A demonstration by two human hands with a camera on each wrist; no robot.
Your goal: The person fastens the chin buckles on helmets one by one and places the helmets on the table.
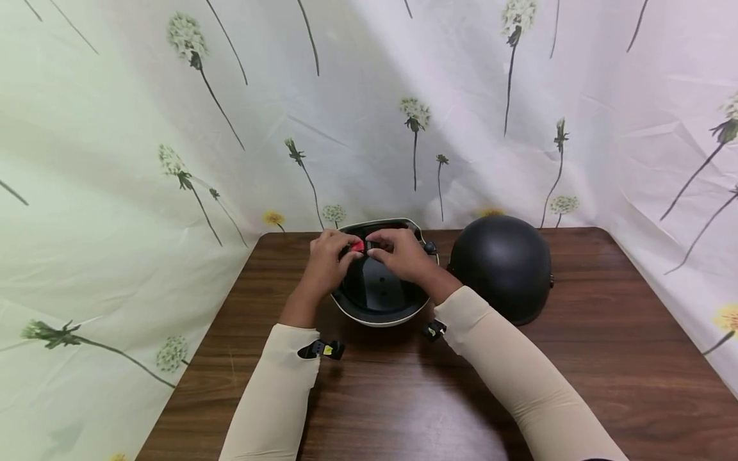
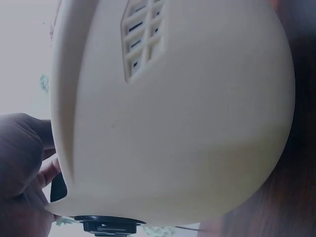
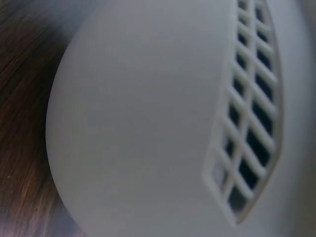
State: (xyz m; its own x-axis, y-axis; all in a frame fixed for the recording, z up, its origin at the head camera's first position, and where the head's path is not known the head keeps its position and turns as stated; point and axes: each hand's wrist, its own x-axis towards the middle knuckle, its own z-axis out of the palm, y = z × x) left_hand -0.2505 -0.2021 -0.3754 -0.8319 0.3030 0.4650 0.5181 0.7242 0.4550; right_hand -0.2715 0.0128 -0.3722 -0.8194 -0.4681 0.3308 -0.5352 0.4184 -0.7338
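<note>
An upturned helmet (image 1: pixel 377 323) with a cream shell and dark lining sits on the table, its open side up. Above its opening, my left hand (image 1: pixel 330 261) pinches a red buckle piece (image 1: pixel 357 246) of the chin strap. Facing it, my right hand (image 1: pixel 406 255) pinches the black buckle piece (image 1: pixel 369 246), and the two pieces meet or nearly meet; I cannot tell whether they are locked. In the left wrist view the cream shell (image 2: pixel 187 118) hides most of the left hand (image 2: pixel 22 168). The right wrist view shows only the shell (image 3: pixel 138 118) and its vent grille (image 3: pixel 247 118).
A black helmet (image 1: pixel 500 269) rests dome up on the brown wooden table (image 1: pixel 380 410), just right of the cream one. Behind the table hangs a white flowered sheet (image 1: pixel 369 128). Small wrist cameras (image 1: pixel 323 349) are strapped to both sleeves.
</note>
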